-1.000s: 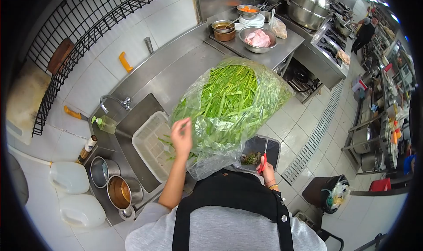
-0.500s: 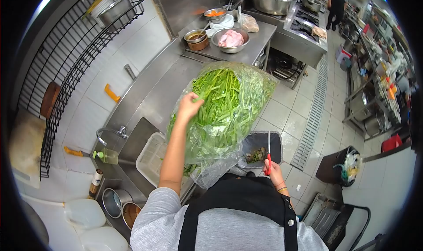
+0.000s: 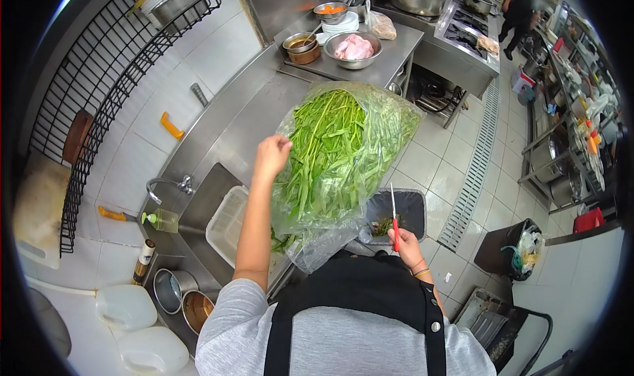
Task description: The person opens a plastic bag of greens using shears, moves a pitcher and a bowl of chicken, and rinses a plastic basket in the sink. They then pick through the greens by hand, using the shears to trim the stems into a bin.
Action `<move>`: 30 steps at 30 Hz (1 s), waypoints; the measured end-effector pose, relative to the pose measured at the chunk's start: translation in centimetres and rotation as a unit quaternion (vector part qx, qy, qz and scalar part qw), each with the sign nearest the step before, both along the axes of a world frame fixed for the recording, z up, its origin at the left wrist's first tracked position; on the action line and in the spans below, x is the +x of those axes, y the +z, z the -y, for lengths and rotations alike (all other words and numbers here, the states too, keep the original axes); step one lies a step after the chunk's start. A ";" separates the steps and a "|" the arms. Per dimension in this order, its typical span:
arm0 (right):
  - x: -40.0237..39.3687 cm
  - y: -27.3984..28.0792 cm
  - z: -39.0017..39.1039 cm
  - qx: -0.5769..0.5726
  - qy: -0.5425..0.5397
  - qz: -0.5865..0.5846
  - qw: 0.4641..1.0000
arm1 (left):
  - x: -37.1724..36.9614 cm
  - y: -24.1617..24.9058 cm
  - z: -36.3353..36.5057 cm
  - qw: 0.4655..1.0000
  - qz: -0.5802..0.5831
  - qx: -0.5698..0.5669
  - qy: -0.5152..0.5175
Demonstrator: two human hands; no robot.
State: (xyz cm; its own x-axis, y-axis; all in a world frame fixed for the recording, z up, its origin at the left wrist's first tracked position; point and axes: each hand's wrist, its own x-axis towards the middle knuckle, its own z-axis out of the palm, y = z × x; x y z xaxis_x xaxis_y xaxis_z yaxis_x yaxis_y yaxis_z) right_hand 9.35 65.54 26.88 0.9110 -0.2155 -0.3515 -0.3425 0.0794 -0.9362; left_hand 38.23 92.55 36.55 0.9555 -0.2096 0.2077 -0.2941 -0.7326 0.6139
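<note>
My right hand (image 3: 405, 246) is closed around the red-handled scissors (image 3: 395, 229), the handles within its fingers and the blades pointing to the far side. The scissors stand out over the dark bin (image 3: 413, 211), where some dark green scraps (image 3: 382, 227) lie on the near side; from here I can't make out how wide the blades are parted.

My left hand (image 3: 272, 157) is at the left edge of the leafy greens (image 3: 330, 128), with its fingers curled and drawn close together. I can't tell from this view whether they pinch a stem, nor whether they touch the plastic. The greens lie in a big heap just right of that hand, in an open clear plastic bag (image 3: 391, 122), with long stems and leaves running from far to near. The scissors are apart from the heap, to its near right.

On the near left of the bag I have a pale plastic basket (image 3: 223, 225) in the sink (image 3: 218, 176), with a few green leaves (image 3: 281, 243) between it and the bag. Beyond the bag, on the far counter (image 3: 401, 51), a metal bowl (image 3: 354, 64) holds raw pink meat (image 3: 353, 47).
</note>
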 end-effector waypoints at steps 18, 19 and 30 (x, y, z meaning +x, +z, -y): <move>4.0 3.4 -2.3 0.048 0.091 0.059 0.993 | 0.1 -1.4 3.3 0.991 -0.130 0.018 0.026; 4.0 3.2 -2.4 0.050 0.096 0.056 0.992 | 0.0 -2.2 3.4 0.993 -0.105 0.052 0.015; 3.3 3.0 -2.4 0.066 0.096 0.047 0.992 | 4.7 7.3 -2.5 0.996 -0.036 -0.079 0.014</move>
